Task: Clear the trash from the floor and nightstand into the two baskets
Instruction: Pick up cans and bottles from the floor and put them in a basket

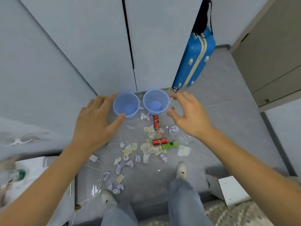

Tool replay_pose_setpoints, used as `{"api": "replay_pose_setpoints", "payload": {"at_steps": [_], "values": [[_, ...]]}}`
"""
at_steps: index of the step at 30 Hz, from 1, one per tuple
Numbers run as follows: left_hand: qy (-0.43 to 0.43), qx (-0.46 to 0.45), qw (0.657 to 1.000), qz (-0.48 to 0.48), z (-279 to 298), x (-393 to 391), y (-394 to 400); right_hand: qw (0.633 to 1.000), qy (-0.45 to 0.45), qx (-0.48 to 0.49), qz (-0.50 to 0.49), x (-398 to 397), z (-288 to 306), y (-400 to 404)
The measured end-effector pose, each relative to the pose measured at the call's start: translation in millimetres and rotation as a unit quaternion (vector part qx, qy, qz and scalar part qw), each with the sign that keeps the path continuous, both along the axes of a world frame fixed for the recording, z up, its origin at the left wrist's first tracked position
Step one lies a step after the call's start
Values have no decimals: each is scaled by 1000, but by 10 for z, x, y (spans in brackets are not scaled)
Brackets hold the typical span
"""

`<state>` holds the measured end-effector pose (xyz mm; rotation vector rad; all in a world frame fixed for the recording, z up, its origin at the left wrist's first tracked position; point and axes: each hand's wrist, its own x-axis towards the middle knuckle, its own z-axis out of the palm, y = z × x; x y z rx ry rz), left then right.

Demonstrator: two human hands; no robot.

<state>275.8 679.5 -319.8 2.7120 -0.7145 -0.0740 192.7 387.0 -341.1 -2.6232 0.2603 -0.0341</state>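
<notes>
Two pale-blue mesh baskets (pixel 126 105) (both empty) stand upright between spread, unclenched fingers (pixel 112 97).

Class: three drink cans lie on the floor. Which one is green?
The green can, lying beside a red can; the other red can lies nearer the baskets.

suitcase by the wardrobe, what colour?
The suitcase is bright blue with cream trim; the head view shows it best.

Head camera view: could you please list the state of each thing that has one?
left basket: upright, empty
right basket: upright, empty
left hand: open, empty
right hand: open, empty
red cans: lying on floor
green can: lying on floor
suitcase: upright, closed
</notes>
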Motion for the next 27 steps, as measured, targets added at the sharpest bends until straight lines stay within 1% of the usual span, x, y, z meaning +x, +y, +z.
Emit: {"api": "replay_pose_setpoints", "payload": {"at_steps": [4, 7, 11, 16, 18, 20, 23, 27], "values": [[52, 3, 999, -6, -1059, 106, -776, 1000, 22, 9, 8, 64, -984, -680], [70, -5, 997, -11, -1972, 108, -1141, 999, 35, 5, 28, 104, -1877, -936], [91, -17, 996, -2, -3311, 58, -1341, 997, 59, 24, 34, 107, -3233, -999], [159, -29, 987, 17, -5075, -78, -1391, 994, 97, 48, 28, -13, -4934, -894], [171, -26, 985, 15, -5718, -106, -1402, 992, 111, 50, 33, -55, -5523, -853], [178, -18, 984, 15, -6282, -110, -1414, 991, 121, 46, 42, -61, -6019, -831], [188, -7, 982, 12, -6981, -102, -1462, 989, 131, 29, 62, -38, -6609, -870], [184, 9, 983, -23, -7642, -102, -1560, 987, 137, -7, 80, -50, -7183, -1005]]}}
